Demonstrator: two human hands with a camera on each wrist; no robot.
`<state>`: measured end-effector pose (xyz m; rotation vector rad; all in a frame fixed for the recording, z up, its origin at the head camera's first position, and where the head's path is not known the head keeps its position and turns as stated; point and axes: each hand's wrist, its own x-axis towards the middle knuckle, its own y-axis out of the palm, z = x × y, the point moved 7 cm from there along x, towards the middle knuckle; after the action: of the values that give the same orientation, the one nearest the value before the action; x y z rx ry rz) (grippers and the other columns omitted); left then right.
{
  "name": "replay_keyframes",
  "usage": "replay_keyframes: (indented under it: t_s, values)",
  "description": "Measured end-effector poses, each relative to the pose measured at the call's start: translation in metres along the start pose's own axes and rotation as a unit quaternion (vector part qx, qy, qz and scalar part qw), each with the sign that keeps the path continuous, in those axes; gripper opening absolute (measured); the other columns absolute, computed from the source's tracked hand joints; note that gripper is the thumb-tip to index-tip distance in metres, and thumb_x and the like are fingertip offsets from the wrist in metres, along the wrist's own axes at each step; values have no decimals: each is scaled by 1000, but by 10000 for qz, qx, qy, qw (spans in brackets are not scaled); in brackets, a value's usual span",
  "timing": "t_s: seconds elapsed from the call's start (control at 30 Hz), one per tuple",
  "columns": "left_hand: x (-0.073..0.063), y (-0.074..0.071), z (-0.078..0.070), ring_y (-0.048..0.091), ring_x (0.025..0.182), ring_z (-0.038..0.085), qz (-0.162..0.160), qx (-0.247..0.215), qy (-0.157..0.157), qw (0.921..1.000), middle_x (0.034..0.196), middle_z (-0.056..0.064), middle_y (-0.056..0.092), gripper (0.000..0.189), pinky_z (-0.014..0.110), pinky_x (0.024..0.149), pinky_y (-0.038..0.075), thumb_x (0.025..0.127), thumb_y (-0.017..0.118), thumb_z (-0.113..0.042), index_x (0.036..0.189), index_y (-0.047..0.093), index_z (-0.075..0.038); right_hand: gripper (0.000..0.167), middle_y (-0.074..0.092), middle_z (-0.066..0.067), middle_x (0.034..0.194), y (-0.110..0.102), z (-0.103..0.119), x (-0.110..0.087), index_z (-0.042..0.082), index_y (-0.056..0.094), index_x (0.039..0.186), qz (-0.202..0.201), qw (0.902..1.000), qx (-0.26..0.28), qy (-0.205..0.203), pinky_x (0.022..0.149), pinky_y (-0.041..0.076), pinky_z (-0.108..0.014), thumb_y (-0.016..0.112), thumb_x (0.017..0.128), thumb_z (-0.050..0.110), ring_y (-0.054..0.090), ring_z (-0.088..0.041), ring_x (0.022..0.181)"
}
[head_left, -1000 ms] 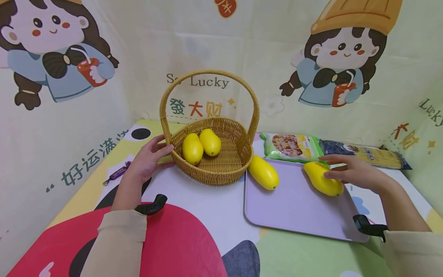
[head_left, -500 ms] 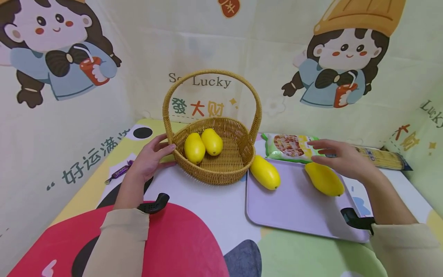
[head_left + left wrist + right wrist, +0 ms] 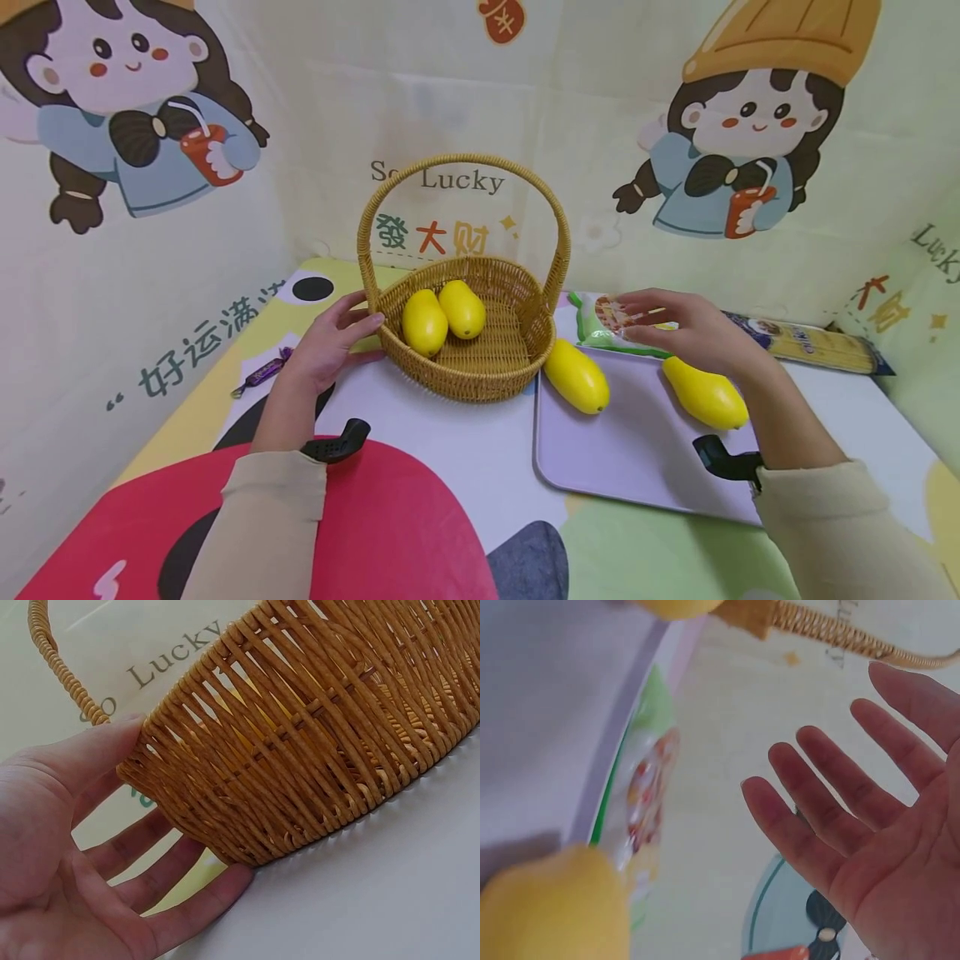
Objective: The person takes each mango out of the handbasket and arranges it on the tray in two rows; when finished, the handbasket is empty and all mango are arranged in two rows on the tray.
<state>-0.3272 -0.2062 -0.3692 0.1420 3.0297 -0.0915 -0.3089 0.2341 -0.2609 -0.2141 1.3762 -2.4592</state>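
Observation:
A wicker basket [image 3: 480, 385] with a tall arched handle stands at the middle of the table. Inside its left half lie two yellow mangoes, one nearer [image 3: 424, 325] and one farther [image 3: 462, 310]. My left hand [image 3: 333, 340] touches the basket's left side; in the left wrist view its thumb rests at the rim and the extended fingers lie along the woven wall. Over the back of a pale purple tray [image 3: 622, 454] hovers my right hand [image 3: 693, 329], holding nothing, fingers spread. One mango [image 3: 576, 377] rests at the tray's left edge beside the basket, another [image 3: 707, 395] at its right.
Behind the tray lies a green-and-white food packet [image 3: 592, 321], partly hidden by the right hand. A pack of noodles [image 3: 817, 340] is farther right. A purple wrapped candy [image 3: 262, 371] lies left of the left forearm. A printed cloth wall [image 3: 450, 108] closes the back.
My right hand has left the mango at the tray's right and moved left and up, toward the food packet. That mango stays on the tray. My left hand remains at the basket.

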Motion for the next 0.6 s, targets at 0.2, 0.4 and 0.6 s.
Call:
replay_keyframes:
  t_s: [0.2,0.4,0.6]
  values:
    - [-1,0,0,37,149,39,1,-37,-14,10000,167,16,28,71,56,113,47,105,61,-27,166,23,-27,49,60,-15,145,8,24,12,19,56,147,52,9988,205,-450,101,57,-58,67,101,31,58,-36,130]
    - [0,1,0,37,149,38,7,-9,-9,10000,168,15,28,73,56,112,47,104,63,-30,166,24,-28,49,60,-13,145,18,40,22,19,57,147,179,9974,264,-639,101,57,-55,68,101,29,59,-36,129]
    - [1,0,0,37,149,39,18,12,3,10000,168,16,27,73,57,112,47,105,62,-28,166,23,-28,48,61,-13,144,28,50,31,17,58,146,410,9957,456,-692,99,59,-51,69,100,25,63,-34,126]
